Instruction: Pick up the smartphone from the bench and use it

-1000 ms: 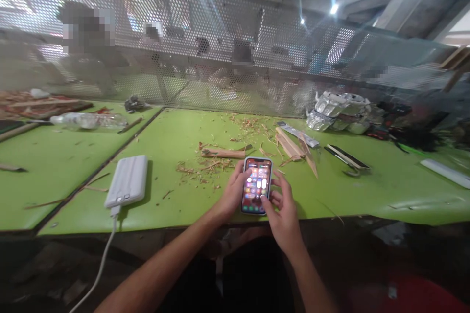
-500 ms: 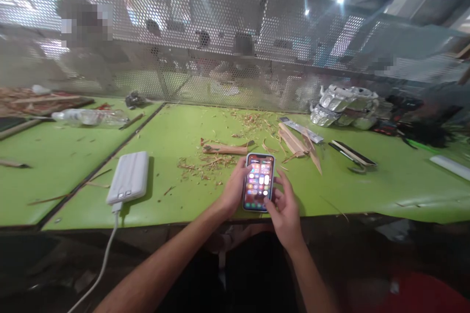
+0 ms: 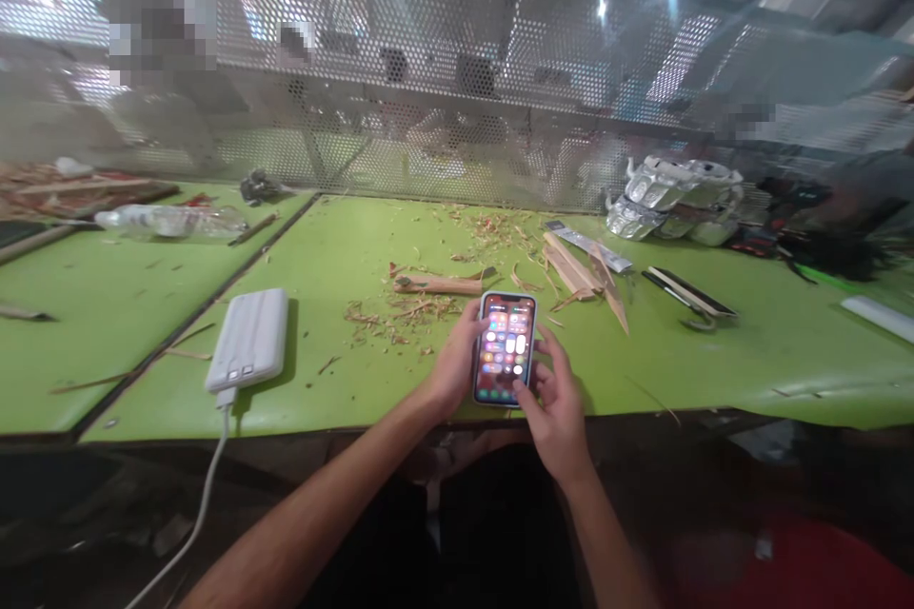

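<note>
Phone, long axis pointing away from person; left hand grips left edge; right hand half-open, thumb by lower-right corner.

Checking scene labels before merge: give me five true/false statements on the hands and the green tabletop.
1. The left hand holds a lit smartphone in a pale case. True.
2. A white cable runs from a white rectangular power bank. True.
3. A clear plastic bottle stands upright. False: the bottle lies on its side.
4. The power bank lies to the right of the smartphone. False: it lies to the left.
5. Thin brown wood shavings lie on the green tabletop. True.
</note>
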Demonstrator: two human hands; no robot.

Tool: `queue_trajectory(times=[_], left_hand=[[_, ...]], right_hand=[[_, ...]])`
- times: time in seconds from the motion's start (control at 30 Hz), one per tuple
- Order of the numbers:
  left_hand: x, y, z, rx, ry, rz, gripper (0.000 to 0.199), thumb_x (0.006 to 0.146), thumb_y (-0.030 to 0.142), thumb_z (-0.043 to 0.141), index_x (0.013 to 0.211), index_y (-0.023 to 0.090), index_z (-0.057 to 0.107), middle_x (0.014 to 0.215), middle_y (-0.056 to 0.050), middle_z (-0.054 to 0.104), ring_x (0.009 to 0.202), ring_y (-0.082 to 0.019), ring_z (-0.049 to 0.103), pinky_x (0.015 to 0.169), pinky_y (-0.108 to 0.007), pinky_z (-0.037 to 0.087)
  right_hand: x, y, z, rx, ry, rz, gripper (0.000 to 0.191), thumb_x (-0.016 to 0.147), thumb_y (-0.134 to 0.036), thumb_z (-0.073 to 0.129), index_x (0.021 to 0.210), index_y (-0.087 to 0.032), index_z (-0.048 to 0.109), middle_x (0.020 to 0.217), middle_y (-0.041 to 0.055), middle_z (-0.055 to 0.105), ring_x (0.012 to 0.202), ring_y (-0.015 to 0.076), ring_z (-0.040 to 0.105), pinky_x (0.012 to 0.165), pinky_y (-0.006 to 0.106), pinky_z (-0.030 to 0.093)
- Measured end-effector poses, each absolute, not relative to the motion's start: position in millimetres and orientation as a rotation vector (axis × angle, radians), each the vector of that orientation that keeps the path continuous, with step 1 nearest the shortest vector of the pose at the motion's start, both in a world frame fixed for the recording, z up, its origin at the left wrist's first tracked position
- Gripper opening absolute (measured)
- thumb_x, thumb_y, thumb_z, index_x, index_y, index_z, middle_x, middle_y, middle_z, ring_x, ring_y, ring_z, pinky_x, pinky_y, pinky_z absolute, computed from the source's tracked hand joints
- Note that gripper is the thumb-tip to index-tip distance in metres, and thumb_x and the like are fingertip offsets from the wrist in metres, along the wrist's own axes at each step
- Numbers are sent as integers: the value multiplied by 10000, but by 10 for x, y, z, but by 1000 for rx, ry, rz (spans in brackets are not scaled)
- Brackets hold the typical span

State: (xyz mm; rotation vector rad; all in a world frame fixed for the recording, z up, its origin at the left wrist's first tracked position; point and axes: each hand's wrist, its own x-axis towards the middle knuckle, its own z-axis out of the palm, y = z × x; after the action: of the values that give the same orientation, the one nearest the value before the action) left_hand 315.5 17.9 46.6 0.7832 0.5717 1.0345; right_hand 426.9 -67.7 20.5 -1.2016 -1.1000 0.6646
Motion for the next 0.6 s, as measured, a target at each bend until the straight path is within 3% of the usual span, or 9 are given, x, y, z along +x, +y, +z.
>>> queue_trajectory(times=[0.3,0.6], left_hand=[[3160,200,417,794,566,1022,434,818,249,585,1249,203,570,986,-66,733,767,-204,707,679,-307,575],[3127,165,420,838,604,1054,371,804,224,639,1174,224,620,1010,-38,730,776,-174,684,668,-261,548]], right_hand=[[4356,-683,140,-1178,-1235,645,658,930,-315,662,1545,-329,426,1434,122,553,1097,258,694,913,428,612],[4420,-682,112,-1220,-1411,493,694,939,-336,669,1574,-385,392,1514,91,520,1243,300,634,957,446,605]])
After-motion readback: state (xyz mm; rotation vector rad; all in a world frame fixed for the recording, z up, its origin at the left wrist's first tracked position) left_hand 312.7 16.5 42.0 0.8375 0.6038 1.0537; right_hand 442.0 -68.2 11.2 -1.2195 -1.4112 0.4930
